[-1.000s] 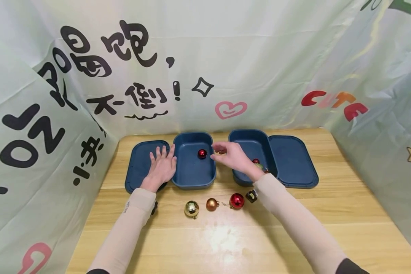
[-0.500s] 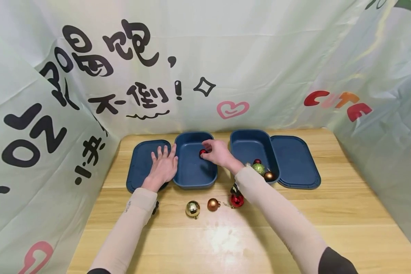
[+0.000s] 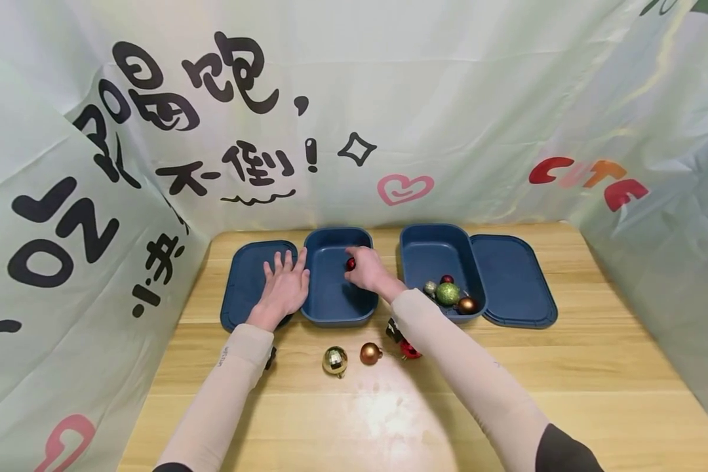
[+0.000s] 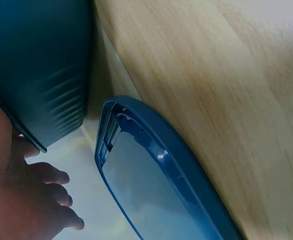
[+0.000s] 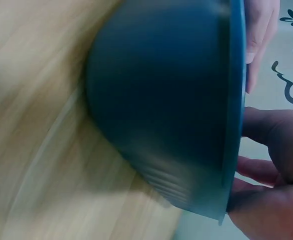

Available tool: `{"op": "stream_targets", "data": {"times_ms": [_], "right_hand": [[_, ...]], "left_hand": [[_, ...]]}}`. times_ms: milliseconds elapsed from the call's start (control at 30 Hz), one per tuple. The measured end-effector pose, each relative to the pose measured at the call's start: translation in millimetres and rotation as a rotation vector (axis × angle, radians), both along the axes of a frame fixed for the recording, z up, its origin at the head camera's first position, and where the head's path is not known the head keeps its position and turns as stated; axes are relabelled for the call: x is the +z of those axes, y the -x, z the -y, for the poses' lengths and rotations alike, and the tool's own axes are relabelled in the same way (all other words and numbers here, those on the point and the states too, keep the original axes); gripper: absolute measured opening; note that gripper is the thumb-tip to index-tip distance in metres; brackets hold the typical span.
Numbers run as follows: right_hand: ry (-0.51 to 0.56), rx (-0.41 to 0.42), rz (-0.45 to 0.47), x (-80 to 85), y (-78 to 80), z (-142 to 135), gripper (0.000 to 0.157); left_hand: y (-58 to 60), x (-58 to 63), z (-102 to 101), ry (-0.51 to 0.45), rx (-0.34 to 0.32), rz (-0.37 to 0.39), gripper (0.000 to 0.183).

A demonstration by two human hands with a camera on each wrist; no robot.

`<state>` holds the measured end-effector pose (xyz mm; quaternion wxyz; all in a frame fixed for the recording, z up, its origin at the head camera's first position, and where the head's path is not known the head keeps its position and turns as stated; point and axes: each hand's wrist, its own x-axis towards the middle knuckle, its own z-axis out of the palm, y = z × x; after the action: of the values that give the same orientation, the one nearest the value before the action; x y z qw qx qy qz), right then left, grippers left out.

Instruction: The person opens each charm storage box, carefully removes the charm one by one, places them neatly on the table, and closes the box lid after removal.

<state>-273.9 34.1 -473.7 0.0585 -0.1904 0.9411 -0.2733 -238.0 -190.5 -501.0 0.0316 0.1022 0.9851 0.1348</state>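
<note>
My right hand [image 3: 367,269] reaches into the left blue box [image 3: 330,303] and pinches a small red Christmas bauble [image 3: 351,263] between thumb and fingertips. From the right wrist, the box wall [image 5: 161,100] hides the bauble. My left hand [image 3: 286,288] spreads its fingers at that box's left rim, above a blue lid [image 3: 244,282]. In the left wrist view the fingers [image 4: 49,172] extend past the box's rim. On the table in front lie a gold bauble [image 3: 335,360], a copper bauble [image 3: 370,353] and a larger red bauble [image 3: 411,349], the last partly behind my right wrist.
A second blue box [image 3: 431,246] stands to the right, holding several baubles, among them a green glittery bauble [image 3: 448,294] and a brown bauble [image 3: 467,305]. Beside it lies another blue lid [image 3: 513,282]. A printed cloth wall [image 3: 472,131] closes off the table's back.
My right hand has moved left and down into the left box and closed its fingertips on the small red bauble. The left hand stays at the rim. The head view has shifted slightly.
</note>
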Motion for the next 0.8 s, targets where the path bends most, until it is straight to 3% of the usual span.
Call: {"op": "stream_targets", "data": {"times_ms": [233, 500, 800], "right_hand": [[-0.033, 0.031, -0.013, -0.5, 4.0, 4.6, 0.052], [-0.03, 0.047, -0.003, -5.6, 5.2, 8.4, 0.031], [-0.03, 0.086, 0.035, -10.0, 6.0, 11.4, 0.028]], "left_hand": [[-1.4, 2.0, -1.0, -0.01, 0.005, -0.003, 0.06], [-0.1, 1.7, -1.8, 0.008, 0.007, 0.005, 0.06], [0.2, 1.8, -2.2, 0.006, 0.013, 0.009, 0.06]]}}
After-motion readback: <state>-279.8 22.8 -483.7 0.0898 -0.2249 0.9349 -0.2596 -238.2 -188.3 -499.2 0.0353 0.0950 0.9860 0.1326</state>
